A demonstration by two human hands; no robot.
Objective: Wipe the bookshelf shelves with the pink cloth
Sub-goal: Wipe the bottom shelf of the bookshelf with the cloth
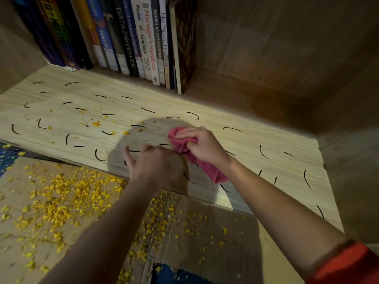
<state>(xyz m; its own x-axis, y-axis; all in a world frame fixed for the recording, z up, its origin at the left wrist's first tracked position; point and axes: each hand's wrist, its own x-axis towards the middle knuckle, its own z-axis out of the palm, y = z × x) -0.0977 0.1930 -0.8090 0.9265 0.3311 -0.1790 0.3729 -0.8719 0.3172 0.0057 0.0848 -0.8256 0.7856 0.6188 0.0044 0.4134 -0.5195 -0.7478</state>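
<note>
The pale wooden shelf (61,119) is strewn with yellow crumbs (96,124). At its front edge the left hand (155,165) rests cupped and empty, probably as a barrier for debris. The right hand (202,146) grips the bunched pink cloth (179,140) mid-shelf.

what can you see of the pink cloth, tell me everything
The pink cloth is soft fabric, bunched into a wad. The right hand grips it, fingers curled over its top, holding it on the pale wooden shelf. A loose tail trails back under the wrist toward the shelf's front edge. Yellow crumbs and black curved marks lie around it. The left hand rests beside it.
</note>
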